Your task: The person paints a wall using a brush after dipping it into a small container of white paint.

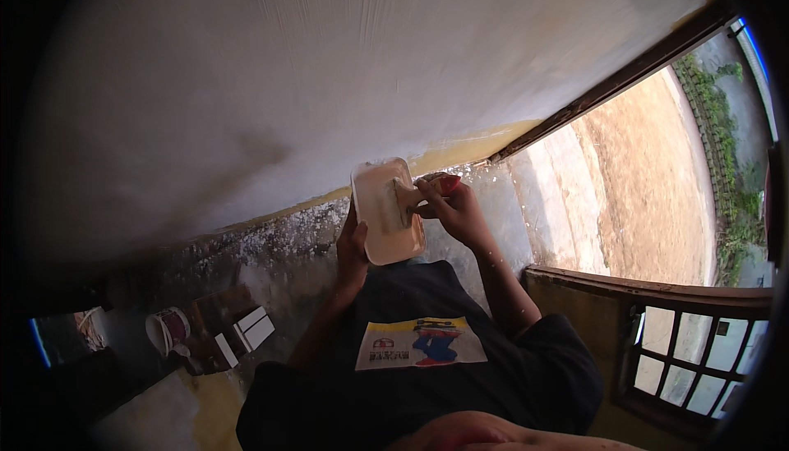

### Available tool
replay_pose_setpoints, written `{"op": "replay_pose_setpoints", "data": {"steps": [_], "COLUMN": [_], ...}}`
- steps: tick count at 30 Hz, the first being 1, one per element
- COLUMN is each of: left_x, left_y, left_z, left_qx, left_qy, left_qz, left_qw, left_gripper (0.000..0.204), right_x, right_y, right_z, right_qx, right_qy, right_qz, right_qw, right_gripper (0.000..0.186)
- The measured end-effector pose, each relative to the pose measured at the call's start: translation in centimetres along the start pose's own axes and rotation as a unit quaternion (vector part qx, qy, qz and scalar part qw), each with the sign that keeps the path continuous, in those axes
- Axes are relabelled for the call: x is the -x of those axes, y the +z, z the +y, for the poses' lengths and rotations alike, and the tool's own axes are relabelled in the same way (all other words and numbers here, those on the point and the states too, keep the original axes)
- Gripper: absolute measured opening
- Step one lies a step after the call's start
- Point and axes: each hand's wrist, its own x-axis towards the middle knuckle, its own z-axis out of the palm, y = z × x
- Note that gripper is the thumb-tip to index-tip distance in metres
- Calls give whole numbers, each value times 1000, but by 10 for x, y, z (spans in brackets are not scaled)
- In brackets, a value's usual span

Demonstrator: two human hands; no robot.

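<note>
My left hand [354, 244] is closed on the left edge of a shallow rectangular tub [379, 247], pale with a whitish rim, held up in front of my chest. Inside it lies a thin whitish layer that looks like paint. A flat paintbrush [406, 196] with a red-tipped handle is gripped by my right hand [449, 207], over the tub's right side. Its bristles rest in or just over the tub; whether they touch the bottom I cannot tell. Ahead of the tub rises a wall [329, 81] with whitish, streaky brush marks.
Bare yellow [468, 143] runs along the wall's lower edge. White splatter covers the floor [279, 241] beneath. To the right are a doorway's dark wooden frame [625, 94] and a barred window [694, 361]. A white bucket [168, 330] stands at lower left beside white boxes [253, 328].
</note>
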Motion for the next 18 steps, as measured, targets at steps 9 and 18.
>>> {"op": "replay_pose_setpoints", "data": {"steps": [9,18], "left_x": [-1,8], "left_y": [3,36], "left_z": [-16,-17], "left_qx": [53,58], "left_qy": [-45,-9], "left_qz": [-28,-90], "left_qw": [997,994], "left_gripper": [59,60], "right_x": [-11,-19], "right_y": [-42,-71], "right_z": [-50,-53], "right_qx": [220,566], "right_qy": [84,65], "right_qz": [-110,-235], "right_qw": [966,788], "right_gripper": [34,55]}}
